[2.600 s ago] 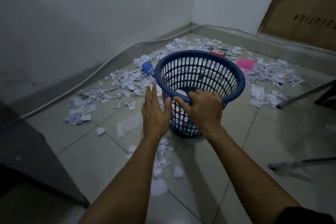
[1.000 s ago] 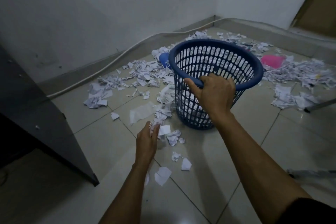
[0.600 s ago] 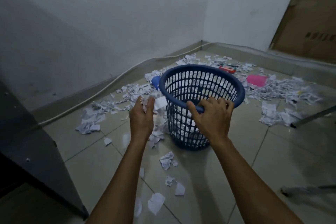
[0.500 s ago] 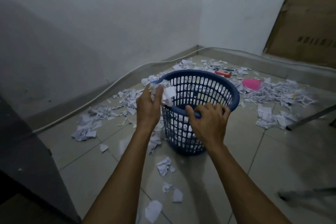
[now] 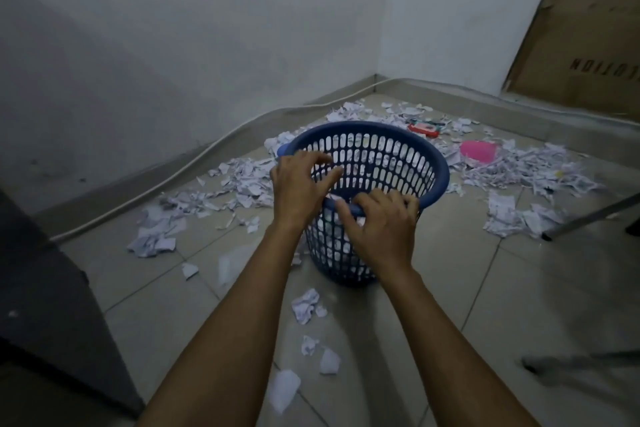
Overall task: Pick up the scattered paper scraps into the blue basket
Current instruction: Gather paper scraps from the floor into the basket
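Presently: blue basket (image 5: 398, 163) upright on the floor (image 5: 485, 288), some scraps inside. Right hand (image 5: 381, 225) grips its near rim; left hand (image 5: 298, 191) over the opening, fingers loose, empty. Most paper scraps (image 5: 242, 184) remain scattered around it.

— Where does the view sit?
— There is only one, worn on the person's head; it looks forward and steeply down along both forearms.
— What does it face?
— A room corner, with the tiled floor (image 5: 485, 288) filling the lower half and two white walls above.
— How near?
— Close: the blue basket (image 5: 437, 163) stands mid-frame at arm's reach. The wide lens bends the edges.
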The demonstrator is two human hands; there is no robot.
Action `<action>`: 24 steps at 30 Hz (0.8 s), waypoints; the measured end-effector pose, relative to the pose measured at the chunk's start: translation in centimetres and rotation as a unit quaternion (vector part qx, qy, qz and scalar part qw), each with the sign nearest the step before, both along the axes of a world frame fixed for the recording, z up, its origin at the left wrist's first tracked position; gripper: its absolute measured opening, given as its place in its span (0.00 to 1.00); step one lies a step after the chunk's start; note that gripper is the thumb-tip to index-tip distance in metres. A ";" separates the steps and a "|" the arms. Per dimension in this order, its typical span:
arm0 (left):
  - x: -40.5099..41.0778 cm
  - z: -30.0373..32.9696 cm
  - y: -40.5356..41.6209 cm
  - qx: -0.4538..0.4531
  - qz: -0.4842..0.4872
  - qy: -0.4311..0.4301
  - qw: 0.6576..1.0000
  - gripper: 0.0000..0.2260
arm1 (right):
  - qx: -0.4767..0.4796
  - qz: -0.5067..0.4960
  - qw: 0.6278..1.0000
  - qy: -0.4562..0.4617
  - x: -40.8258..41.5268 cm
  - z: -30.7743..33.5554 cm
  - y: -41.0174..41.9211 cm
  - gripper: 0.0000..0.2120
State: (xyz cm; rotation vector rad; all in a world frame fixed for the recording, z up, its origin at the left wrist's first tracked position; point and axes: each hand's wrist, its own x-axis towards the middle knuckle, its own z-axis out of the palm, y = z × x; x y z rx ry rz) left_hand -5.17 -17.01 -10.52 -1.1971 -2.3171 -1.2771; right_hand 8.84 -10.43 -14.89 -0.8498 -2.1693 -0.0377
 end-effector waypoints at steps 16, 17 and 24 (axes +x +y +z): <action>9.2 -25.1 -21.6 -0.193 0.133 -0.182 0.955 0.39 | 0.013 -0.035 0.999 0.017 -2.5 0.0 -2.6 0.25; 9.8 -26.0 -22.3 -0.244 0.116 -0.178 0.946 0.45 | 0.010 -0.038 0.999 0.016 -2.7 0.0 -2.7 0.25; 10.4 -26.7 -20.4 -0.355 0.053 -0.091 0.929 0.50 | 0.007 -0.059 0.998 0.016 -3.4 0.0 -2.5 0.28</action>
